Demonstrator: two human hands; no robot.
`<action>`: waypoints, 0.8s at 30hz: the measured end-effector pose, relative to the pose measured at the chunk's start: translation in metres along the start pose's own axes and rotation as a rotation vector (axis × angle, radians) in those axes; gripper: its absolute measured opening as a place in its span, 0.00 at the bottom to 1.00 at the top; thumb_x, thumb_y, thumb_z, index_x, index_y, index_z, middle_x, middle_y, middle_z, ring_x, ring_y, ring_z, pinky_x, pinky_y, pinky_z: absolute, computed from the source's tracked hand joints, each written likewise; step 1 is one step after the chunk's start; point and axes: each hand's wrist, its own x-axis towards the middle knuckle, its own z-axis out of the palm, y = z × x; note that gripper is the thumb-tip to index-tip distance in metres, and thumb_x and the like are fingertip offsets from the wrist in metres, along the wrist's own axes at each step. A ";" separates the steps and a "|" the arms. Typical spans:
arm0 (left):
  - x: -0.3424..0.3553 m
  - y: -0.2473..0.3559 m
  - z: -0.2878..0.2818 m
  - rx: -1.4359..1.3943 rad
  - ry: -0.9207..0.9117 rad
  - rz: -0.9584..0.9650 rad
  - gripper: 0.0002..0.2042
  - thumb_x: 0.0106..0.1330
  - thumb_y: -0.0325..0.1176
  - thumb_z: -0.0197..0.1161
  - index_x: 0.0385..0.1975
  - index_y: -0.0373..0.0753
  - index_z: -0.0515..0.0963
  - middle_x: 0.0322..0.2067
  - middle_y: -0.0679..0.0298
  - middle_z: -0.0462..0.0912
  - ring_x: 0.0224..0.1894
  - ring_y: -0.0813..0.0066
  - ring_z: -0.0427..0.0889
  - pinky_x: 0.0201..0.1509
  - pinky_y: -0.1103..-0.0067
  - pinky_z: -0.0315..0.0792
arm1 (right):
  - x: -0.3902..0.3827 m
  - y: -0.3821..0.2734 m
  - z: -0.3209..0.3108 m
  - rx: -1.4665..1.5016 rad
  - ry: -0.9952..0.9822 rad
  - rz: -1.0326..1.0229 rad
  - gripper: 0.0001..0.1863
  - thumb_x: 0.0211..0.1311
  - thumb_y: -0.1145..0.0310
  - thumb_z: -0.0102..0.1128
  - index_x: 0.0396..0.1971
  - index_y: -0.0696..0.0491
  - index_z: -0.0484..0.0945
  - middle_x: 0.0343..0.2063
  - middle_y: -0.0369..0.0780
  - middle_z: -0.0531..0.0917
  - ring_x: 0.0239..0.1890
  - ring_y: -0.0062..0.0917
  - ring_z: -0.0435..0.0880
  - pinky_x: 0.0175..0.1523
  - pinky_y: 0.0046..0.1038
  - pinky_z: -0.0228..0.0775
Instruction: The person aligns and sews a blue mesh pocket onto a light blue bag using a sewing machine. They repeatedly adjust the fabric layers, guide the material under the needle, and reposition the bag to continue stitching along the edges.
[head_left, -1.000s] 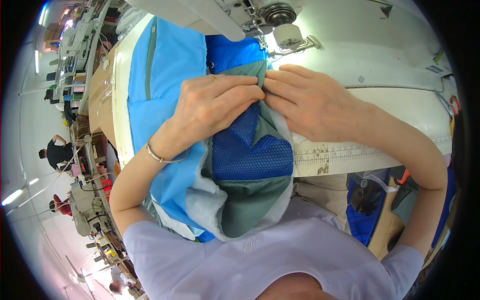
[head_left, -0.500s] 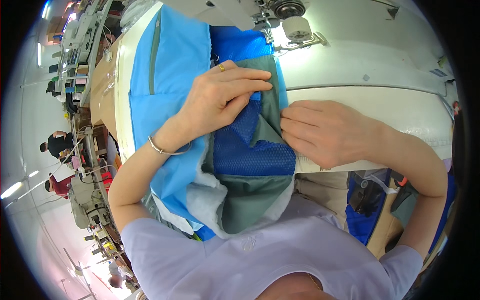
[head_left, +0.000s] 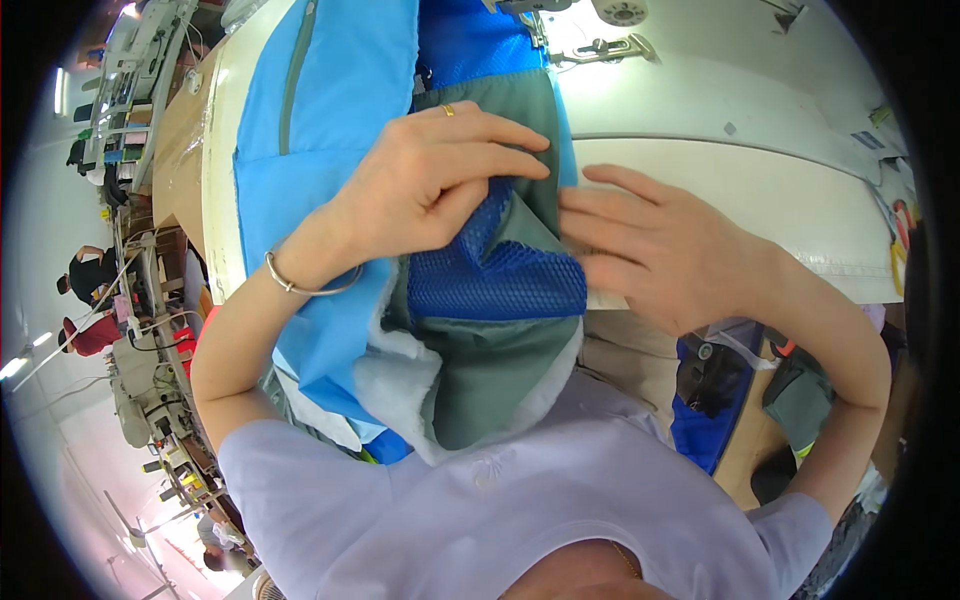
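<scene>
My left hand (head_left: pixel 430 180), with a ring and a bracelet, lies on the sewn fabric piece, its fingers stretched over a grey-green strip (head_left: pixel 542 105) near the right edge. Under and below it is blue mesh (head_left: pixel 500 285), folded up in the middle. My right hand (head_left: pixel 665 240) is at the right edge of the piece, fingers spread and slightly blurred; I cannot tell whether the tips touch the cloth. Light blue fabric (head_left: pixel 340 110) with a grey zipper (head_left: pixel 297 80) spreads left. A grey-green panel with white fluffy backing (head_left: pixel 400 370) hangs toward my lap.
The sewing machine's presser foot (head_left: pixel 538 35) stands at the far end of the fabric, beside a metal edge guide (head_left: pixel 610 48). Yellow-handled scissors (head_left: pixel 898 262) lie at the right table edge. Shelves, machines and other people (head_left: pixel 92 270) are at the far left.
My right hand's fingers, bunched against the cloth edge before, have spread apart. My left hand remains on the strip. The whole view has shifted, so the machine sits higher in it.
</scene>
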 end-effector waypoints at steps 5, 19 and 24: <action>-0.002 -0.002 -0.004 -0.042 -0.009 -0.025 0.20 0.56 0.17 0.52 0.45 0.33 0.86 0.53 0.53 0.87 0.45 0.59 0.84 0.50 0.71 0.76 | 0.008 -0.016 -0.007 0.382 -0.162 0.182 0.17 0.50 0.73 0.62 0.43 0.58 0.77 0.41 0.44 0.83 0.51 0.38 0.80 0.57 0.37 0.69; -0.013 0.056 -0.070 0.228 0.155 -0.369 0.16 0.74 0.21 0.48 0.54 0.29 0.83 0.54 0.55 0.86 0.58 0.66 0.83 0.66 0.75 0.71 | 0.059 -0.023 0.009 0.065 0.473 0.120 0.18 0.60 0.61 0.65 0.41 0.63 0.80 0.40 0.49 0.79 0.46 0.45 0.78 0.52 0.42 0.70; -0.078 0.118 -0.096 0.230 0.353 -0.251 0.19 0.75 0.36 0.55 0.50 0.25 0.83 0.49 0.49 0.87 0.53 0.61 0.85 0.62 0.72 0.73 | 0.078 -0.002 0.007 -0.018 0.459 0.117 0.18 0.64 0.60 0.69 0.39 0.62 0.80 0.44 0.49 0.78 0.46 0.42 0.76 0.50 0.38 0.70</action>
